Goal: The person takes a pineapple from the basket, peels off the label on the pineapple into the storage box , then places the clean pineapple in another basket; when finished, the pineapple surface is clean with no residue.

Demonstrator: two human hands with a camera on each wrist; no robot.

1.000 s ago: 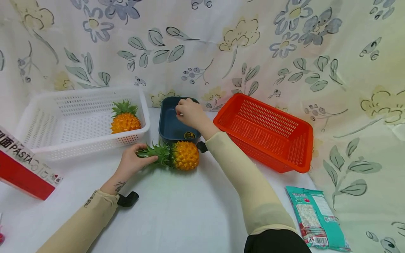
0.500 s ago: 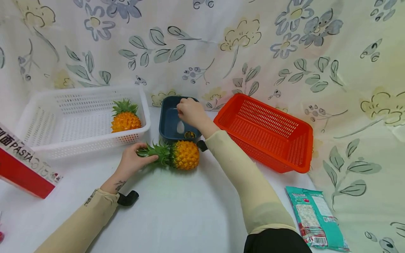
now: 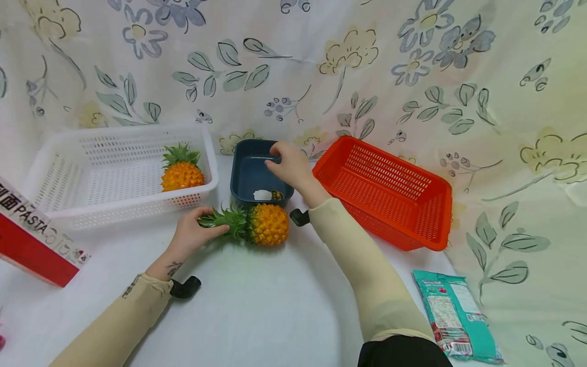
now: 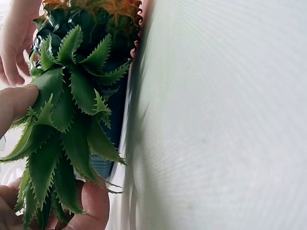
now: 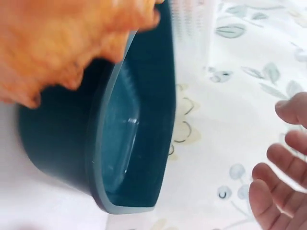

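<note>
An orange pineapple point(image 3: 268, 225) lies on its side on the white cloth, in front of a dark blue box point(image 3: 235, 176). My left hand point(image 3: 194, 230) grips its green leafy crown point(image 4: 62, 124), thumb on one side and fingers on the other. Over the right part of the box hovers my right hand point(image 3: 293, 165); its fingers point(image 5: 283, 160) are loosely bent with nothing between them. Inside the box, by its near wall, lies a small white flat piece point(image 3: 262, 195) beside a round black-and-gold thing point(image 3: 277, 195). What the white piece is, I cannot tell.
A white basket point(image 3: 133, 206) at the left holds another pineapple point(image 3: 182, 176). At the right stands a red basket point(image 3: 385, 227). A red and white pasta box point(image 3: 41, 250) is at the left edge, a teal packet point(image 3: 458, 316) at the lower right. A floral cloth hangs behind.
The white piece has dropped from my right hand into the dark blue box, beside the round thing. That hand has since moved right and its fingers have parted. My left hand has stayed put.
</note>
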